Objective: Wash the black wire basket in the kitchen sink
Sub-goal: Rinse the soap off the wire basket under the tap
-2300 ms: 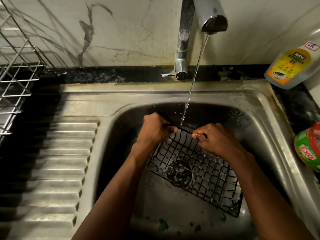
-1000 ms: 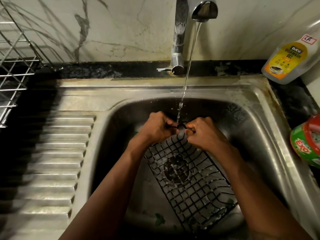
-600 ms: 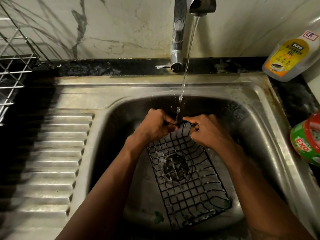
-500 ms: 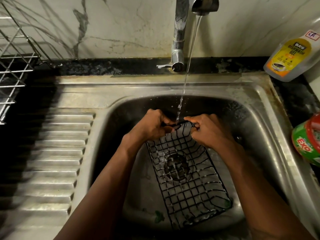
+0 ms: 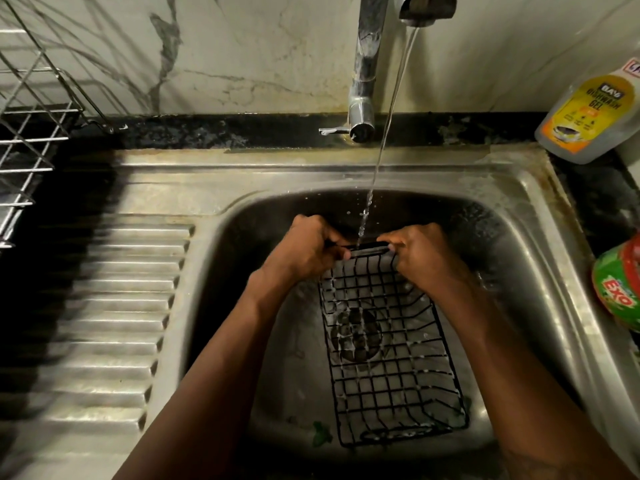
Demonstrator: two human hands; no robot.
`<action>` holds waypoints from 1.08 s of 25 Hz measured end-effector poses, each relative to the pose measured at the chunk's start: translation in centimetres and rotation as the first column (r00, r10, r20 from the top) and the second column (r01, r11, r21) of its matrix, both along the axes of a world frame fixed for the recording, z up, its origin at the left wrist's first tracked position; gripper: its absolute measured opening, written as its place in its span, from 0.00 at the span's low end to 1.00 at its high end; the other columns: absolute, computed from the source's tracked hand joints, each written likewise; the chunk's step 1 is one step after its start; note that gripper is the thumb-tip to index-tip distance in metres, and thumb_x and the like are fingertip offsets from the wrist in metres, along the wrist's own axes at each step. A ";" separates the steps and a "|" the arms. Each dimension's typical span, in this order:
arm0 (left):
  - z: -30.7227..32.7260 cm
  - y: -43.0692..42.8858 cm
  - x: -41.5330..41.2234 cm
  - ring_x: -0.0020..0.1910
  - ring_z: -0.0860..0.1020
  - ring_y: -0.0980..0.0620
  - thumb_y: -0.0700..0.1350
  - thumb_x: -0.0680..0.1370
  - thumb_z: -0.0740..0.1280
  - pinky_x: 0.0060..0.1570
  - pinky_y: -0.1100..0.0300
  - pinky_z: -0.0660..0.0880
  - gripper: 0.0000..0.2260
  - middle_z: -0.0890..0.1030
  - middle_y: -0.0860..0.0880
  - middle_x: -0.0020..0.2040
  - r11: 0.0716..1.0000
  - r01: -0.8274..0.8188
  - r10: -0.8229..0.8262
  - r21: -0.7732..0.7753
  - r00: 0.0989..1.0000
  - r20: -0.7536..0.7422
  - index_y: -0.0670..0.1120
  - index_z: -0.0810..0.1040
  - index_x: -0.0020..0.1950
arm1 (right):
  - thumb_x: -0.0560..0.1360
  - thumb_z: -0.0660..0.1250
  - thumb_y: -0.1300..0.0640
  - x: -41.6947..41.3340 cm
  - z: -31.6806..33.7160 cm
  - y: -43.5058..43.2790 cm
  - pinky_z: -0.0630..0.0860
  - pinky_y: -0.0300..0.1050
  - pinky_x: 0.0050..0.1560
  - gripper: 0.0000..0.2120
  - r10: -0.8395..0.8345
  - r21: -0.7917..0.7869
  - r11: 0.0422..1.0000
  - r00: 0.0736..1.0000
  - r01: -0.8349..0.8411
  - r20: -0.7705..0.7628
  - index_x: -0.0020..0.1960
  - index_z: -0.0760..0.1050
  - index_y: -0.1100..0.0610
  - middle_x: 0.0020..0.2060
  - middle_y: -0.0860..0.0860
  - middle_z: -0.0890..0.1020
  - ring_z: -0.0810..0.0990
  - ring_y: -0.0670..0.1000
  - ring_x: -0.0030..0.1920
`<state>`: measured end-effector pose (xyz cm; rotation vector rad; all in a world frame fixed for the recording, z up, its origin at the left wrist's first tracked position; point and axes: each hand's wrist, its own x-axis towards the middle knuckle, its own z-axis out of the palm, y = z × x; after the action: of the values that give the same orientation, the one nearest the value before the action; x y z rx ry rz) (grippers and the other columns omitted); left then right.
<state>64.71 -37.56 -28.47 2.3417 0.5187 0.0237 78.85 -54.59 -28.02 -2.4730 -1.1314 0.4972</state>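
Observation:
The black wire basket [image 5: 388, 358] stands tilted in the steel sink [image 5: 540, 258], its near end down on the sink floor and its far rim raised. My left hand [image 5: 304, 251] grips the far rim at its left corner. My right hand [image 5: 422, 254] grips the same rim at its right corner. A thin stream of water from the tap [image 5: 367, 64] falls onto the rim between my two hands. Through the basket's mesh the drain [image 5: 356, 336] shows.
A ribbed steel draining board [image 5: 114, 306] lies left of the bowl, with a silver wire dish rack [image 5: 27, 133] at the far left. A dishwash gel bottle [image 5: 588, 116] and a green Exo tub [image 5: 620, 292] sit on the right counter. Green scraps [image 5: 320, 434] lie in the bowl.
The basket has swung round from lying diagonally toward the right to pointing nearly straight at me. Both hands stayed on the far rim under the stream.

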 end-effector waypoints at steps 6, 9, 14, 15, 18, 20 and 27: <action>-1.0 -0.4 0.4 0.43 0.83 0.57 0.47 0.75 0.74 0.51 0.57 0.81 0.02 0.85 0.55 0.39 0.991 0.018 -0.017 0.136 1.000 -0.016 0.53 0.86 0.45 | 0.76 0.66 0.67 -0.1 -0.2 0.1 0.83 0.45 0.48 0.19 0.039 0.008 0.999 0.999 -0.039 0.015 0.63 0.81 0.52 0.56 0.49 0.85 0.83 0.47 0.46; -1.3 -1.7 1.5 0.45 0.82 0.49 0.52 0.77 0.71 0.50 0.50 0.81 0.06 0.85 0.51 0.41 0.989 0.006 -0.004 0.148 1.000 -0.015 0.53 0.86 0.48 | 0.78 0.66 0.65 -0.3 0.2 0.1 0.81 0.41 0.43 0.18 0.063 -0.015 0.998 0.998 -0.063 0.019 0.63 0.82 0.51 0.51 0.49 0.86 0.82 0.45 0.42; -1.0 -2.4 1.7 0.43 0.83 0.51 0.55 0.76 0.68 0.48 0.53 0.81 0.11 0.86 0.51 0.41 0.998 0.041 -0.041 0.056 0.999 -0.007 0.52 0.87 0.49 | 0.80 0.65 0.62 -0.9 0.3 0.3 0.77 0.43 0.33 0.14 0.155 -0.031 0.988 0.986 -0.153 0.067 0.57 0.83 0.48 0.39 0.50 0.83 0.79 0.47 0.34; -1.1 -2.0 1.5 0.44 0.83 0.53 0.50 0.77 0.70 0.50 0.53 0.81 0.07 0.86 0.52 0.42 0.999 0.033 -0.032 0.032 0.999 -0.006 0.52 0.87 0.49 | 0.80 0.65 0.61 -0.8 0.3 0.2 0.76 0.43 0.33 0.13 0.142 -0.020 0.990 0.988 -0.141 0.058 0.57 0.83 0.48 0.39 0.50 0.83 0.79 0.47 0.34; -0.6 -0.8 0.8 0.49 0.82 0.58 0.41 0.76 0.73 0.56 0.60 0.79 0.08 0.87 0.55 0.46 1.000 0.009 -0.009 0.030 1.000 -0.011 0.53 0.87 0.51 | 0.81 0.65 0.58 -0.6 0.2 0.0 0.69 0.38 0.33 0.10 0.105 0.025 0.994 0.994 -0.105 0.017 0.57 0.83 0.49 0.39 0.49 0.81 0.77 0.45 0.36; -0.7 -0.5 0.6 0.48 0.82 0.58 0.39 0.75 0.73 0.54 0.62 0.79 0.09 0.86 0.55 0.45 1.000 0.016 -0.015 0.013 0.999 -0.029 0.52 0.87 0.49 | 0.80 0.66 0.62 -0.9 -0.2 0.4 0.72 0.39 0.36 0.12 0.106 0.032 0.994 0.994 -0.106 0.004 0.57 0.83 0.49 0.41 0.50 0.81 0.78 0.47 0.39; -0.3 0.1 0.0 0.42 0.78 0.63 0.46 0.79 0.71 0.42 0.70 0.73 0.04 0.82 0.59 0.39 0.998 -0.020 0.010 -0.059 0.986 -0.165 0.53 0.86 0.47 | 0.76 0.69 0.65 -2.7 -0.5 2.1 0.80 0.50 0.53 0.19 0.205 0.054 0.978 0.979 -0.204 -0.013 0.62 0.79 0.48 0.54 0.50 0.83 0.81 0.51 0.52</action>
<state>64.75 -37.41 -28.79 2.2926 0.6091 -0.1774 76.14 -52.51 -28.51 -2.3154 -1.3813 0.5396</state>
